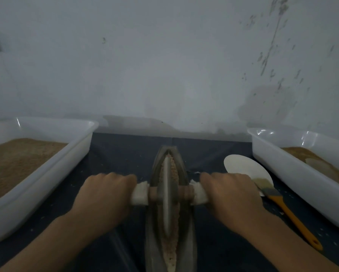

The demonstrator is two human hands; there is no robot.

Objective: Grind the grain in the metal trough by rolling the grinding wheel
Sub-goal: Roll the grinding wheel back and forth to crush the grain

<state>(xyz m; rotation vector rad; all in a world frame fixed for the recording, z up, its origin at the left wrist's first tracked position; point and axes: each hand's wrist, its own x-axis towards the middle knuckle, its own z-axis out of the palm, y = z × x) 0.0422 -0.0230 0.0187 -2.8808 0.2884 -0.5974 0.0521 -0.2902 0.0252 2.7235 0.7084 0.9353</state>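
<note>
Centrally, left hand (104,195): we see its fingers curled around the white cloth-wrapped left end of the wooden axle (139,194).
Right hand (231,195): gripping the axle's wrapped right end likewise.
Grinding wheel (167,193): a thin grey metal disc standing upright on edge between our hands, seated in the groove.
Metal trough (184,173): long, boat-shaped, dark grey, running away from us on a dark cloth.
Grain (174,169): pinkish-brown, lying along the groove beside the wheel.
Right periphery: orange-handled brush (282,205) resting on a white round plate (243,163).
Flanks: white plastic tubs (47,152) of brown grain on both sides.
</note>
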